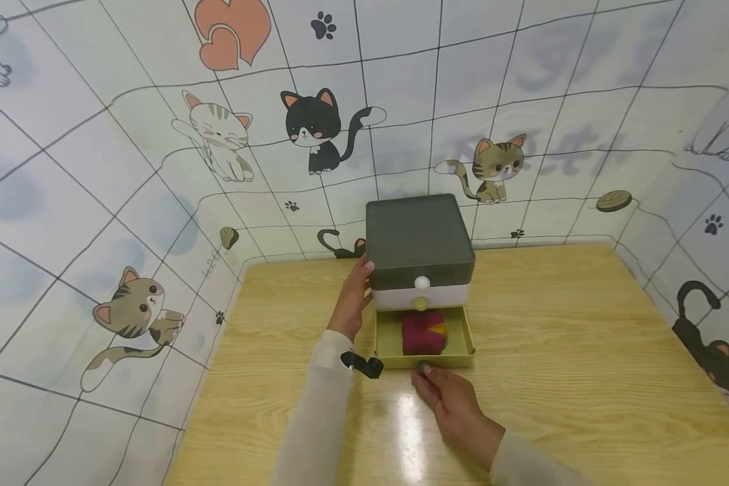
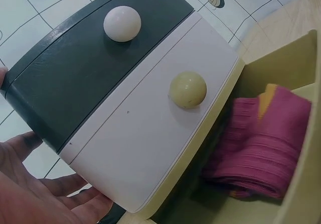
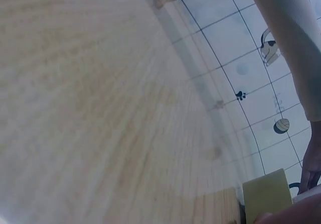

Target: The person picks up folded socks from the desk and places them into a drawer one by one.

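Note:
A small three-drawer box (image 1: 419, 233) with a dark grey top stands at the back of the table. Its bottom yellow-green drawer (image 1: 392, 345) is pulled out toward me. Inside lies a folded magenta ribbed cloth (image 1: 418, 334) with a yellow part, perhaps socks. My left hand (image 1: 352, 297) rests against the box's left side, its fingers extended along it in the left wrist view. My right hand (image 1: 458, 405) pinches the dark round knob (image 1: 424, 368) on the drawer's front. In the right wrist view, that grip is mostly out of frame.
A white knob (image 2: 122, 24) and a yellow-green knob (image 2: 188, 90) mark the two upper drawers, both pushed in. Wood-grain tabletop (image 1: 583, 351) spreads around the box. Close behind stands a wall (image 1: 401, 135) with cat drawings; side walls flank the table.

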`<move>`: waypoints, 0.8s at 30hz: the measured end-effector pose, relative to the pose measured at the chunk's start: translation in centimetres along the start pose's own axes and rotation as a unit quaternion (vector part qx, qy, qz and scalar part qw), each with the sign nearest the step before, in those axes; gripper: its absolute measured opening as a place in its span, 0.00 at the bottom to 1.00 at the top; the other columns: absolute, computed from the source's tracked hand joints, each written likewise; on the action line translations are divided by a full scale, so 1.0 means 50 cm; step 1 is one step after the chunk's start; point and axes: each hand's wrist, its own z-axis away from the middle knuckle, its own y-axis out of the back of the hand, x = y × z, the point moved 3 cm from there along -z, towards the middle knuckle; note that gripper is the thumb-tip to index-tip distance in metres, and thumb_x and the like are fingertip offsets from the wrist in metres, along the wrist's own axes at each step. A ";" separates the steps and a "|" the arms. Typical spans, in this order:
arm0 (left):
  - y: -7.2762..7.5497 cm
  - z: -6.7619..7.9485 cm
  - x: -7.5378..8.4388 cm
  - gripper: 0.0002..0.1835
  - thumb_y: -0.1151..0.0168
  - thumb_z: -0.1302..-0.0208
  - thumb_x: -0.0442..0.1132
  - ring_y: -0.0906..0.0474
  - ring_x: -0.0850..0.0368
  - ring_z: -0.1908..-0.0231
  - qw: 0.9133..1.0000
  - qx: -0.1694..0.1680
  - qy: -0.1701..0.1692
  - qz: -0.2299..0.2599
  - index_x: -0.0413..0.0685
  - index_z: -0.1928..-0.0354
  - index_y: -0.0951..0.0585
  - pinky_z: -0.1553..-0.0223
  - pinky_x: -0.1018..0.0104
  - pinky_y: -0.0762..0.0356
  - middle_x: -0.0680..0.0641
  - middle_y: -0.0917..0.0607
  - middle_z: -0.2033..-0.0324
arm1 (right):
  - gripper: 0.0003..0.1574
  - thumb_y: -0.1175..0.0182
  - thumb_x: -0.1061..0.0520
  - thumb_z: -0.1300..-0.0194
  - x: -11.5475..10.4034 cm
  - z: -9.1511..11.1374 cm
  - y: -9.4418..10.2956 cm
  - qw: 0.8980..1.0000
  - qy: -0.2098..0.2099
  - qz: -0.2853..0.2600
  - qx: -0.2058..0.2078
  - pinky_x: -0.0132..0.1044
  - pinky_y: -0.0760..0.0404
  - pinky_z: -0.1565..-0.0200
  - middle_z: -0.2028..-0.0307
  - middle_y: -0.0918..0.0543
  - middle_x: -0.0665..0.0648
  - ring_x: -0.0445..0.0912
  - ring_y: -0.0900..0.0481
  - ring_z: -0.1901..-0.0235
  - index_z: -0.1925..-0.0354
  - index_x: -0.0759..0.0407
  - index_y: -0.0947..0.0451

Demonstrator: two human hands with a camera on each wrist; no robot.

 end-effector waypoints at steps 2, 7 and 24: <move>-0.001 0.000 0.000 0.38 0.44 0.25 0.60 0.40 0.39 0.24 1.000 0.002 0.002 0.000 0.62 0.17 0.39 0.24 0.40 0.46 0.43 0.36 0.22 | 0.26 0.46 0.70 0.23 -0.006 -0.009 -0.005 1.000 0.001 -0.003 -0.001 0.40 0.21 0.40 0.54 0.17 0.68 0.53 0.12 0.51 0.32 0.81 0.36; 0.002 0.000 -0.004 0.37 0.45 0.24 0.59 0.40 0.39 0.24 1.000 0.002 0.002 -0.001 0.62 0.17 0.39 0.24 0.40 0.46 0.43 0.35 0.22 | 0.25 0.45 0.70 0.24 -0.012 -0.035 -0.015 1.000 0.003 0.004 -0.003 0.40 0.20 0.40 0.55 0.16 0.67 0.53 0.12 0.51 0.34 0.81 0.35; -0.001 -0.006 -0.001 0.38 0.46 0.25 0.60 0.40 0.38 0.23 1.000 0.004 0.004 -0.002 0.62 0.17 0.40 0.24 0.38 0.46 0.43 0.36 0.22 | 0.19 0.44 0.70 0.24 -0.056 -0.117 -0.037 0.999 0.028 0.036 -0.009 0.40 0.16 0.45 0.61 0.13 0.64 0.49 0.10 0.57 0.39 0.79 0.29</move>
